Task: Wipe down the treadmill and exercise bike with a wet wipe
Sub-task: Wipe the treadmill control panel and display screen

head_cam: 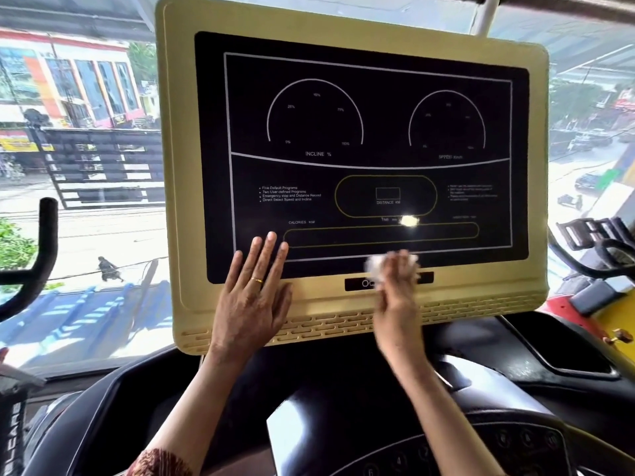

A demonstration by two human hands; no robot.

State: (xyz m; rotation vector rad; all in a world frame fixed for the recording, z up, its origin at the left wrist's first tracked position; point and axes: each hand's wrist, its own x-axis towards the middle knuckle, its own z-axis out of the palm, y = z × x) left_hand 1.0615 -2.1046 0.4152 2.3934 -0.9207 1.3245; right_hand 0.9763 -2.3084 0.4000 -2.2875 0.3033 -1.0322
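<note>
one crumpled white wet wipe [374, 267] is sitting bunched in the curled fingers of the right hand [398, 290], which is pressing it against the lower edge of the treadmill console [360, 97], where the black screen is meeting the cream frame; this hand is showing blurred. just to its left, the left hand [252, 300] is lying flat on the same edge, fingers straight and slightly spread, wearing a ring [257, 280]. out past the right hand, black handlebars [599, 252] are showing.
</note>
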